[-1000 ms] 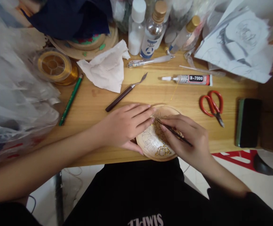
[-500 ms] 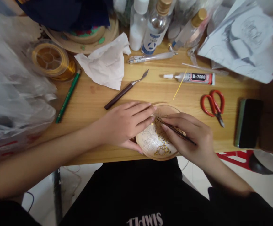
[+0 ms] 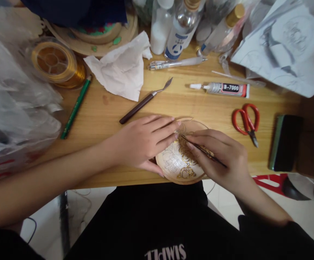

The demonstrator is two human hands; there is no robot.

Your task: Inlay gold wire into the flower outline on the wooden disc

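Note:
A round wooden plate (image 3: pixel 173 172) lies at the table's front edge, its pale face drawn with pencil scrolls. Curled gold wire (image 3: pixel 186 172) covers part of that drawing. My left hand (image 3: pixel 148 142) grips the plate from the left, fingers stretched over its face and thumb at the near rim. In my right hand (image 3: pixel 222 153) is a pair of dark, slim tweezers (image 3: pixel 205 152), pinched between thumb and fingers. Their tips touch down close to my left fingertips. Whether a piece of wire is between the tips is too small to tell.
Beyond the plate lie a palette knife (image 3: pixel 143 104), crumpled tissue (image 3: pixel 121 70), a pen (image 3: pixel 177 64) and a glue tube (image 3: pixel 227 89). Red-handled cutters (image 3: pixel 246 121) and a phone (image 3: pixel 285 142) are rightward. A green pencil (image 3: pixel 75 108) and wire spool (image 3: pixel 56 65) sit left; bottles (image 3: pixel 178 36) stand behind.
The loose yellow wire that stuck up beyond the plate has swung and barely shows now. Both hands keep almost the same place, and the view has shifted slightly.

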